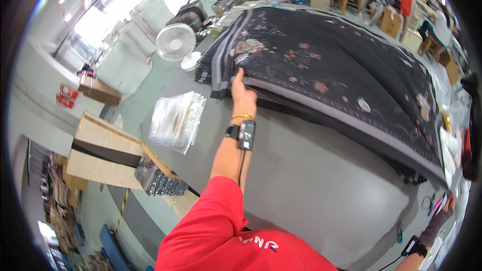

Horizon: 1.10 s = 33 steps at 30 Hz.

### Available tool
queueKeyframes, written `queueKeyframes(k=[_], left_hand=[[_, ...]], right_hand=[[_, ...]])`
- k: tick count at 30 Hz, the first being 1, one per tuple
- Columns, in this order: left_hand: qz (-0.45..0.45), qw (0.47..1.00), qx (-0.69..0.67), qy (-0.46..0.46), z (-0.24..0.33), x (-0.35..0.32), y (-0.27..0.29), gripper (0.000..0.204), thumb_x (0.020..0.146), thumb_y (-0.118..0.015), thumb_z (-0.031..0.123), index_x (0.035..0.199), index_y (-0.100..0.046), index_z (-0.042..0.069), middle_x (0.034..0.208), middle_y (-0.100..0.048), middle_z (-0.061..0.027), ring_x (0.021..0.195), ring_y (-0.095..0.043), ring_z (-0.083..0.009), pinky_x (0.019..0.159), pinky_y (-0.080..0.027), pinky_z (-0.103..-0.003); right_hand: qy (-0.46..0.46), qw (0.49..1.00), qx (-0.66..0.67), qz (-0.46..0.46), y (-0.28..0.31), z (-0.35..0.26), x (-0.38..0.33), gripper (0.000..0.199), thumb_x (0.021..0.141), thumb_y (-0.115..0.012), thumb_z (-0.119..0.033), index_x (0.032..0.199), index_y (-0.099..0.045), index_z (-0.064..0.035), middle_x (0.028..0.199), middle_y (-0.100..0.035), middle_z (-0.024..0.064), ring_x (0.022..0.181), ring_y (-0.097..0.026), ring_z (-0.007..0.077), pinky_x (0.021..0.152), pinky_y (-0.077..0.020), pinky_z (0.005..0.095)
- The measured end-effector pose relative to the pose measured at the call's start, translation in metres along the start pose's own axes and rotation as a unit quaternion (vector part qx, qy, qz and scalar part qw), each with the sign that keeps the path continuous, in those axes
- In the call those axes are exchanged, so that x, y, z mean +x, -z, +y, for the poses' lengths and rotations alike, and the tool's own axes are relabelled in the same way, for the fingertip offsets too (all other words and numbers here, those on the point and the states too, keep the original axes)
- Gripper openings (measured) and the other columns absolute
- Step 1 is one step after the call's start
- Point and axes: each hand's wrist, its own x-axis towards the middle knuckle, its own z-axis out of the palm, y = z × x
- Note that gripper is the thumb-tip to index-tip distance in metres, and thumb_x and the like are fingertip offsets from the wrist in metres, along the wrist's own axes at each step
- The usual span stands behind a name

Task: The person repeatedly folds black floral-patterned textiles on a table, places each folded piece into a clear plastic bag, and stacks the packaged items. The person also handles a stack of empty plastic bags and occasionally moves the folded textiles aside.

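Observation:
A stack of black floral scarves (321,65) with grey striped borders and fringed edges covers the far part of the grey table (321,170). At the stack's near left corner, my left hand (243,96) is closed on the border of the top scarf, thumb upward and the other fingers mostly hidden. My right hand (448,205) reaches to the near right corner and pinches the scarf's edge there; its fingertips are small in the picture. Between the two hands the near border stretches in a long line, slightly raised over the layers below.
Clear plastic bags (176,120) lie left of my left arm. A white fan (175,41) stands beyond the table's left end. Small green-handled snips (399,232) and a pink tool (438,204) lie near my right hand. An open carton (105,151) sits at left. People work farther back.

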Motion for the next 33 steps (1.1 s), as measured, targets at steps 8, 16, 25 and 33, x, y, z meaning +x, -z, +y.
queueKeyframes(k=[8,16,25,33], left_hand=[[0.09,0.977,-0.018,-0.192,0.12,0.079,0.091,0.022,0.1,-0.072,0.007,0.121,-0.069,-0.001,0.124,-0.074,-0.014,0.11,-0.072,-0.0304,0.1,-0.058,-0.047],[-0.13,0.894,0.33,-0.274,0.107,0.035,0.006,0.02,0.097,-0.076,0.001,0.116,-0.075,-0.004,0.102,-0.076,-0.0002,0.086,-0.066,-0.0073,0.078,-0.053,-0.023],[-0.391,0.634,0.554,-0.373,0.0,-0.079,-0.124,0.012,0.09,-0.076,0.003,0.1,-0.073,0.0,0.09,-0.072,-0.015,0.082,-0.07,-0.0338,0.074,-0.055,-0.04],[-0.491,0.565,0.553,-0.366,-0.089,-0.163,-0.067,0.056,0.089,-0.082,0.038,0.121,-0.064,-0.003,0.101,-0.068,-0.0205,0.1,-0.065,-0.0429,0.091,-0.053,-0.05]], right_hand=[[0.043,0.995,-0.088,0.023,-0.041,-0.037,0.043,0.023,0.104,-0.061,0.0,0.126,-0.068,0.0004,0.124,-0.071,0.0132,0.116,-0.066,0.0232,0.105,-0.0499,0.0362],[0.34,0.934,-0.043,-0.098,-0.26,-0.264,0.001,0.021,0.098,-0.065,0.008,0.116,-0.069,-0.0021,0.119,-0.071,0.0148,0.111,-0.068,0.0268,0.098,-0.0544,0.0388],[0.523,0.73,0.061,-0.436,-0.512,-0.509,-0.161,0.014,0.089,-0.074,-0.001,0.102,-0.069,-0.0035,0.125,-0.066,0.0164,0.085,-0.068,0.037,0.076,-0.0559,0.0424],[0.512,0.797,0.078,-0.31,-0.442,-0.506,-0.085,0.016,0.091,-0.076,-0.007,0.106,-0.072,-0.0053,0.095,-0.071,0.0115,0.082,-0.072,0.0287,0.07,-0.057,0.0391]])
